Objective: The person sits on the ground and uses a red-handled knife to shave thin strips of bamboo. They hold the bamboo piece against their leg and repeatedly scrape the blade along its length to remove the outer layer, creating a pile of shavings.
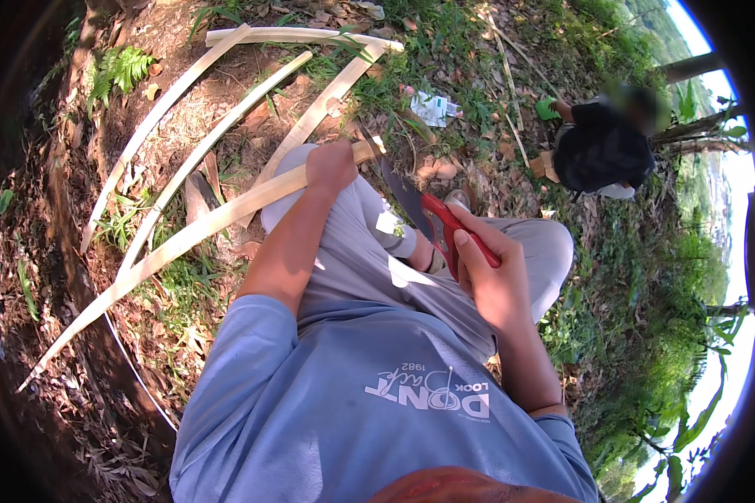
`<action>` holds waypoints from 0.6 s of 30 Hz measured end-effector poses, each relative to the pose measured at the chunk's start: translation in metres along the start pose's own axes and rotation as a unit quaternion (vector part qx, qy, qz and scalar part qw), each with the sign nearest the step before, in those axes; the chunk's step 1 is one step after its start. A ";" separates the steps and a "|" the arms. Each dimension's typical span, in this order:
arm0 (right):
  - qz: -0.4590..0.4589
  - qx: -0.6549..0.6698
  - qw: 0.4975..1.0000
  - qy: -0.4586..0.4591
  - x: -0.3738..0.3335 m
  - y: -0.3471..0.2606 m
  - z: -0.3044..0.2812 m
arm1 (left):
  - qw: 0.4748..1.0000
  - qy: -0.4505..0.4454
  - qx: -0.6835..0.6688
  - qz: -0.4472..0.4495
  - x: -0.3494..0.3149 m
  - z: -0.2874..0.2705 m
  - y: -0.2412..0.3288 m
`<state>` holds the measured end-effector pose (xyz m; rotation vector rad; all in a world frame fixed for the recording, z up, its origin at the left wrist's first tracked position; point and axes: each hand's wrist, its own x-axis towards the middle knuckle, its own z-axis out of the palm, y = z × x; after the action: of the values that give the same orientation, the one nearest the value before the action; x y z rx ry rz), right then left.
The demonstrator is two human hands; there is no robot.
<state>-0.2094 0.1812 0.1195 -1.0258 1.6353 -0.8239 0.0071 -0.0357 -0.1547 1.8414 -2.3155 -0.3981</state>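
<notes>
My left hand is closed around a long pale wooden strip, near its upper end beside my left knee. The strip slants down to the far left. In my right hand is a hand saw with a red handle, gripped with the thumb along it. The dark saw blade points up and left, its forward part against or just beside the strip's end; whether the teeth touch the wood I cannot tell.
More pale strips lie on the leafy ground ahead and left. White packaging lies in the grass. Thin sticks rest farther right. Another person in dark clothing is at the right, a hand near a green object.
</notes>
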 end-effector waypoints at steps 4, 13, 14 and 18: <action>-0.065 -0.040 0.996 0.047 0.000 0.000 0.002 | 1.000 0.019 -0.004 0.012 -0.001 0.001 -0.002; -0.025 -0.007 0.998 0.052 -0.008 0.010 -0.008 | 1.000 -0.014 0.012 -0.009 -0.010 -0.009 0.005; -0.026 0.002 0.998 0.053 -0.005 0.012 -0.007 | 1.000 -0.017 0.015 -0.008 -0.010 -0.009 0.006; -0.064 -0.036 0.995 0.068 0.036 0.047 0.018 | 0.999 -0.007 0.033 0.017 -0.022 -0.020 0.024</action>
<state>-0.2081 0.1668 0.0587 -1.1559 1.7387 -0.9444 -0.0043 -0.0117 -0.1272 1.8315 -2.3933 -0.3361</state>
